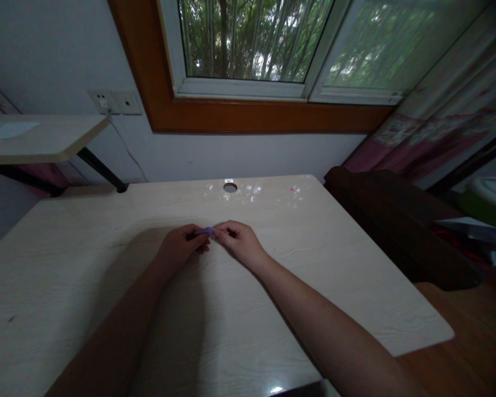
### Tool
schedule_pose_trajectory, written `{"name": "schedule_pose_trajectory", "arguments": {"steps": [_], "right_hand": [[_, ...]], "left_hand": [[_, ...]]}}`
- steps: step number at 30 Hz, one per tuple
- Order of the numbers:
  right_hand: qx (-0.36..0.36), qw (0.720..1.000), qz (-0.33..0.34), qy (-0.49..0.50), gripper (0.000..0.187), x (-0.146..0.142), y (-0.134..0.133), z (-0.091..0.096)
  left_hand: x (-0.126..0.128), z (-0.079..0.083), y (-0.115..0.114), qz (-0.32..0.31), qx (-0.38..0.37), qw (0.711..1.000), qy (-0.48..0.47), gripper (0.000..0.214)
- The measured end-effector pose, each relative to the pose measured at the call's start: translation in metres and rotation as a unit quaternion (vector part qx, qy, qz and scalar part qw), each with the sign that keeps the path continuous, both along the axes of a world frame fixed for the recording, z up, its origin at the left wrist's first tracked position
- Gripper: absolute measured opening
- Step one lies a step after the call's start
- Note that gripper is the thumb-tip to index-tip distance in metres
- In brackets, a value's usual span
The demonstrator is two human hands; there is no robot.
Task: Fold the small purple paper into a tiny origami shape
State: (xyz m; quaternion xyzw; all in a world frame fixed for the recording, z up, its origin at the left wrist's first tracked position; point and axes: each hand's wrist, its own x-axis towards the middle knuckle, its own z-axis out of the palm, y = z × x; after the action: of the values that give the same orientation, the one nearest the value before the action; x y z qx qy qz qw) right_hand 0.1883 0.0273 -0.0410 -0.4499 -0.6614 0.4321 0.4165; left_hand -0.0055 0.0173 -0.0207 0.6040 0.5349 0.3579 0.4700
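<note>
Between my two hands is a small purple piece, flat and narrow; it is too small and dim to tell its kind. My left hand is closed on its left end, thumb on the near side. The fingertips of my right hand pinch at its right end, with the thumb and index finger pressed together. Both hands are just over the middle of the pale wood-grain desk, with the fingertips almost meeting.
A round cable hole lies near the desk's back edge. A raised shelf on black legs stands at the back left. A dark object shows at the near edge. Right of the desk is dark wooden furniture.
</note>
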Motion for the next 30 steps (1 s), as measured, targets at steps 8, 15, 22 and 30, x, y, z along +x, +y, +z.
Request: {"name": "schedule_pose_trajectory", "arguments": {"steps": [8,15,22,30], "right_hand": [[-0.028,0.999,-0.009,0.036,0.022,0.0005,0.0018,-0.0013],[-0.046,0.997,-0.011,0.067,0.023,0.0008,0.0022,-0.0031],[-0.073,0.992,-0.019,0.101,0.017,0.0010,0.0021,0.0004],[-0.101,0.985,-0.014,0.137,0.015,0.0000,0.0007,0.0057]], "left_hand": [[-0.0023,-0.0002,-0.0014,0.002,-0.016,0.997,-0.077,0.026],[-0.0034,-0.0008,-0.0033,0.003,-0.024,0.993,-0.118,0.027],[-0.0027,-0.0017,-0.0019,0.025,0.009,0.991,-0.130,0.024],[-0.0031,-0.0088,0.0002,0.028,0.051,0.992,-0.113,0.033]]}}
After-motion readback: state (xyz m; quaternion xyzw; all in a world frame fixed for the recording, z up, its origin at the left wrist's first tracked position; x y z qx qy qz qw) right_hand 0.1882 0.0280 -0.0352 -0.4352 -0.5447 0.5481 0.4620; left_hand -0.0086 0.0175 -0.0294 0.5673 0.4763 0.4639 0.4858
